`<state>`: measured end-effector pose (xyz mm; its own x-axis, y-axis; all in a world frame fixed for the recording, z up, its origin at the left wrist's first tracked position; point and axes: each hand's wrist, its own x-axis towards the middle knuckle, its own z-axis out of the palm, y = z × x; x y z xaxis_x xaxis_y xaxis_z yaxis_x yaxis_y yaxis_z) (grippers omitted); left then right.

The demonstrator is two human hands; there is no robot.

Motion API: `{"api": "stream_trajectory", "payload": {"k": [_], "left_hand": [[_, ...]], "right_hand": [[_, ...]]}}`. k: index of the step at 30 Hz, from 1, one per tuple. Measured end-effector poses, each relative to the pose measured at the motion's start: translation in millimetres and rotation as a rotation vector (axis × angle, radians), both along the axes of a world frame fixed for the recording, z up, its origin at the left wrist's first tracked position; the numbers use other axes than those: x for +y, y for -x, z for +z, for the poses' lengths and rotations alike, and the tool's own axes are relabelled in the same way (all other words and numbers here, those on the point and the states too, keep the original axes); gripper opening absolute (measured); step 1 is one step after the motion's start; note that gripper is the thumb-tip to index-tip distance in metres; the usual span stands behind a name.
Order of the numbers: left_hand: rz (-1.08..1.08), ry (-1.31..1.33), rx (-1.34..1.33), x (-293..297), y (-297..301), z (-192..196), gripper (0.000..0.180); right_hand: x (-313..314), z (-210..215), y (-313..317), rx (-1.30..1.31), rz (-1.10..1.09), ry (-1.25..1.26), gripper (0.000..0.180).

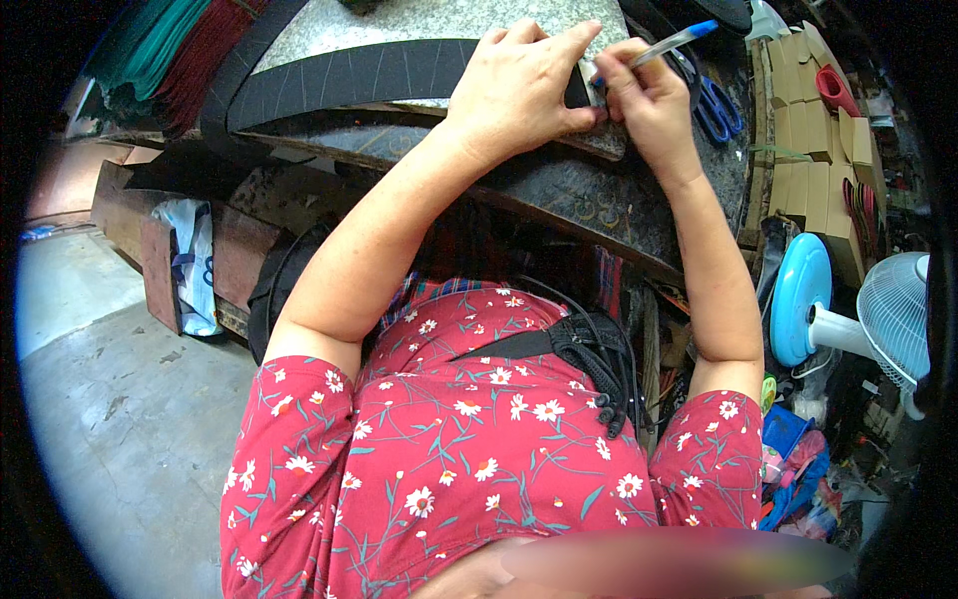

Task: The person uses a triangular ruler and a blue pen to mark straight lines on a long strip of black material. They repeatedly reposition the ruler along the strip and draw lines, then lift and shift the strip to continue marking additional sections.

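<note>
A black strip (359,85) marked with thin pale lines curves over a speckled grey stone slab (419,22). My left hand (519,85) rests on the strip's right end, with its index finger and thumb stretched apart. A small pale piece (589,75) lies between that finger and thumb; its kind is hard to make out. In my right hand (651,105) is a pen (671,44) with a clear barrel, its blue end pointing up to the right. The pen's lower end is beside the pale piece, close to my left fingers.
Blue-handled scissors (718,110) lie right of the slab on the dark worktable (599,205). Green (150,50) and maroon bundles (210,65) sit at the far left. To the right are cardboard boxes (798,120) and a white fan (893,309) with a blue base (801,299).
</note>
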<state>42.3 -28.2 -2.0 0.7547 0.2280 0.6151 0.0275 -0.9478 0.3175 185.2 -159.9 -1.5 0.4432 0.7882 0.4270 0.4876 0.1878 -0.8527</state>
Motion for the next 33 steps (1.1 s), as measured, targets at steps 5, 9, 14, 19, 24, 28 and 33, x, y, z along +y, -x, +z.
{"api": "stream_trajectory", "payload": {"k": [5, 9, 14, 19, 24, 28, 33], "left_hand": [[-0.012, -0.087, 0.085, 1.0, 2.5, 2.1, 0.049], [-0.11, 0.058, 0.112, 7.2, 2.8, 7.1, 0.027], [-0.122, 0.066, 0.097, 4.8, 2.8, 10.4, 0.024], [-0.125, 0.057, 0.116, 6.9, 2.2, 5.3, 0.027], [0.005, -0.013, -0.017, 6.1, -1.1, -7.1, 0.039], [-0.016, 0.001, -0.062, 10.5, 0.5, -11.7, 0.057], [-0.025, 0.024, -0.053, 14.1, 2.3, -14.2, 0.067]], "right_hand": [[-6.6, -0.5, -20.9, 0.409, 0.092, 0.05, 0.011], [-11.9, -1.1, -14.7, 0.124, 0.09, 0.086, 0.011], [-15.9, 0.9, 6.8, -0.366, 0.1, -0.02, 0.013], [-22.1, 12.3, -1.0, 0.421, 0.145, -0.027, 0.02], [-21.3, 26.8, -7.1, 0.026, -0.012, -0.077, 0.024], [-14.3, 24.2, 12.2, -0.688, -0.343, 0.206, 0.026], [-17.0, 21.7, 16.8, -0.838, -0.375, 0.405, 0.039]]}}
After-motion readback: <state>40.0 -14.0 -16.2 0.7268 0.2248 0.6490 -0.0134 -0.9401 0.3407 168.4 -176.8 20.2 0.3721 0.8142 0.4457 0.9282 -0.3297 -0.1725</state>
